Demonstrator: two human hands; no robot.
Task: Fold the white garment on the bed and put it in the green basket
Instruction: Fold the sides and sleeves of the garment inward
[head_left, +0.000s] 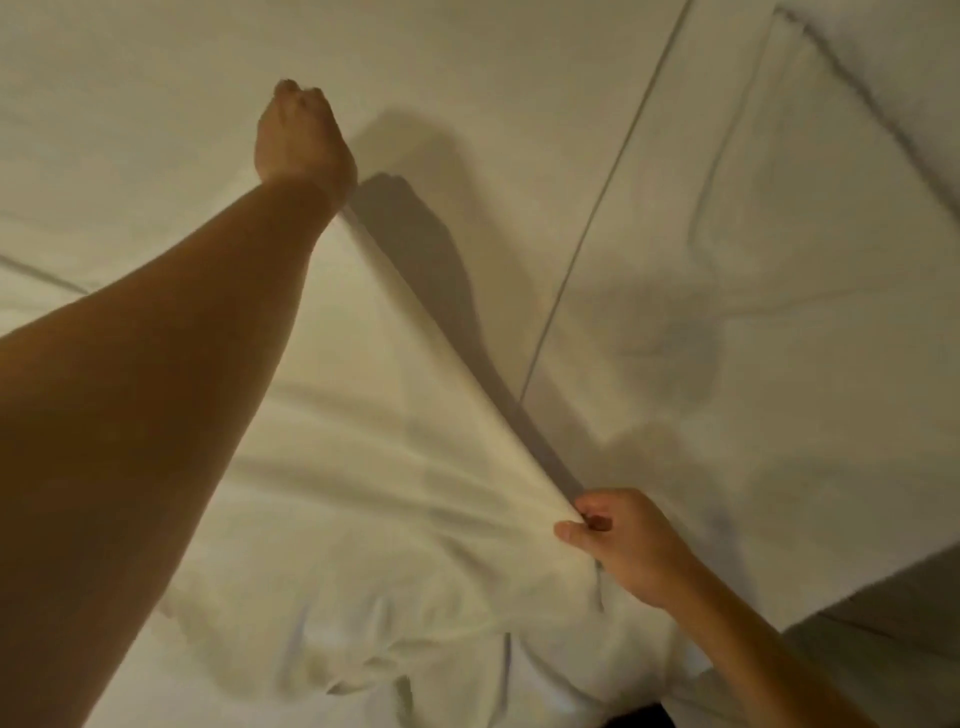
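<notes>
The white garment (395, 467) lies spread and wrinkled on the bed, its right edge lifted off the sheet and pulled taut between my two hands. My left hand (301, 135) reaches far forward, fingers closed on the far end of that edge. My right hand (618, 540) is near me at the lower right, pinching the near end of the same edge between thumb and fingers. The lifted edge casts a dark shadow on the sheet to its right. The green basket is not in view.
The white bed sheet (519, 104) fills the view, with a thin dark seam line (602, 208) running diagonally. A white pillow (831, 208) lies at the upper right. The bed's edge and grey floor (893, 623) show at the lower right.
</notes>
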